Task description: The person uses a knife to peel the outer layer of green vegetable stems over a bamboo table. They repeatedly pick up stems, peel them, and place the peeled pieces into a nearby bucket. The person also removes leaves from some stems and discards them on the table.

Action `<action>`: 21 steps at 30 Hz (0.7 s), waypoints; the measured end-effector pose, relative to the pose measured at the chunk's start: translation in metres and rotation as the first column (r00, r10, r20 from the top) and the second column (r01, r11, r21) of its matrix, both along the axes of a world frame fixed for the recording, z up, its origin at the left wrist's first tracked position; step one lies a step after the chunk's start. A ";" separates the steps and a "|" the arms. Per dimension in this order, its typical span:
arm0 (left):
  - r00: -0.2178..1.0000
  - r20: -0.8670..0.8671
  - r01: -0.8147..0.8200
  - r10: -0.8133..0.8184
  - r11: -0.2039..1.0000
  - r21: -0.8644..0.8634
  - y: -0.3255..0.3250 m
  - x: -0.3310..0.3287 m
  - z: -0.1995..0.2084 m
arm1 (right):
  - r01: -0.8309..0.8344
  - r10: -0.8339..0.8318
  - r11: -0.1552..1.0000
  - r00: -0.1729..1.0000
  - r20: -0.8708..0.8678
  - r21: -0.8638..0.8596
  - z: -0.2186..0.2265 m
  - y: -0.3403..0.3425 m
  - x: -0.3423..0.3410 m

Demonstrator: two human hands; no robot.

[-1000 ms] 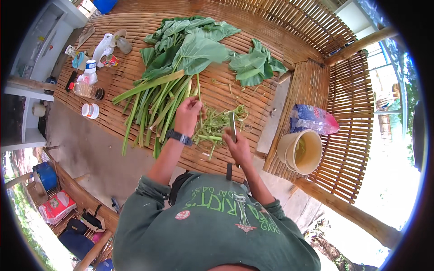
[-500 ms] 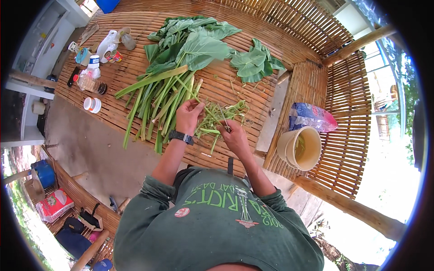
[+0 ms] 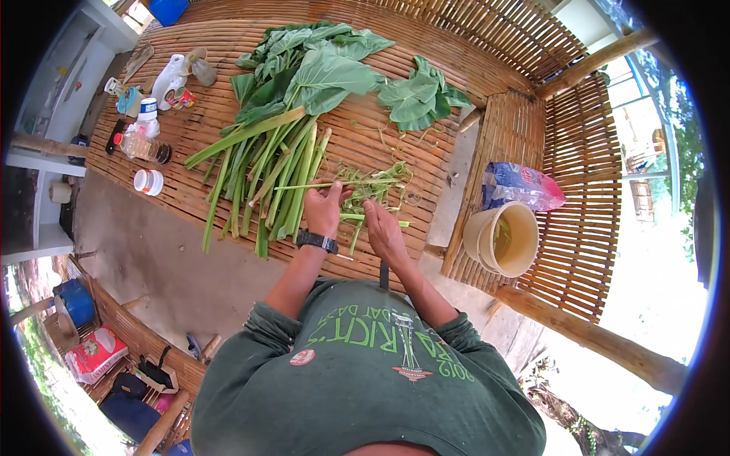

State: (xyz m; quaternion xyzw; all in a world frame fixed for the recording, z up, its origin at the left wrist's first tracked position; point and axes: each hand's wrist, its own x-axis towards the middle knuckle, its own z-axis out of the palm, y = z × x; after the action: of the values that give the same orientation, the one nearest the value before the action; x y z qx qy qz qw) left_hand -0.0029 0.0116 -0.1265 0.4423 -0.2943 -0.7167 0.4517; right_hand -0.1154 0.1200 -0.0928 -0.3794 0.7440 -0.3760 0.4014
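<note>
A thin green leaf stalk (image 3: 300, 186) lies nearly level across the fingers of my left hand (image 3: 324, 211), which pinches it. Just right of it is my right hand (image 3: 386, 234), its thumb and fingers drawn together; what they hold, if anything, is hidden. Beyond and beneath the hands lies a tangle of thin green peelings (image 3: 388, 176). To the left rests a pile of thick green stalks (image 3: 262, 171), with large green leaves (image 3: 327, 76) at its far end. Another bunch of leaves (image 3: 418, 95) sits farther right.
Bottles and jars stand at the left of the bamboo table (image 3: 198, 163), among them a clear bottle (image 3: 143, 146) and a white jar (image 3: 148, 182). On the bamboo bench at right are a cream bucket (image 3: 518, 239) with green pieces inside and a plastic bag (image 3: 521, 186).
The stalk in my left hand has swung from a slant to nearly level. My right hand has shifted slightly left, and the thin blade seen at its fingers no longer shows.
</note>
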 end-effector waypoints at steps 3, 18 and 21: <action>1.000 0.014 -0.019 0.018 1.000 0.004 0.004 -0.001 0.000 | -0.052 0.054 0.995 0.998 -0.016 0.086 0.001 -0.013 -0.002; 0.976 0.164 0.141 -0.144 0.990 0.029 -0.001 0.002 -0.016 | -0.329 0.218 0.920 0.881 -0.420 -0.214 -0.012 -0.048 -0.044; 0.983 0.109 0.144 -0.151 0.987 0.069 -0.002 0.010 -0.002 | -0.277 0.242 0.952 0.941 -0.235 -0.131 0.000 -0.044 -0.042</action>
State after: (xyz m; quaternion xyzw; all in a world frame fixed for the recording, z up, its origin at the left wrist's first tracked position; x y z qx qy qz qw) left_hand 0.0073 0.0096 -0.1285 0.4732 -0.3296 -0.7303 0.3662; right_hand -0.1573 0.0763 -0.0924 -0.5442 0.6935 -0.3353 0.3323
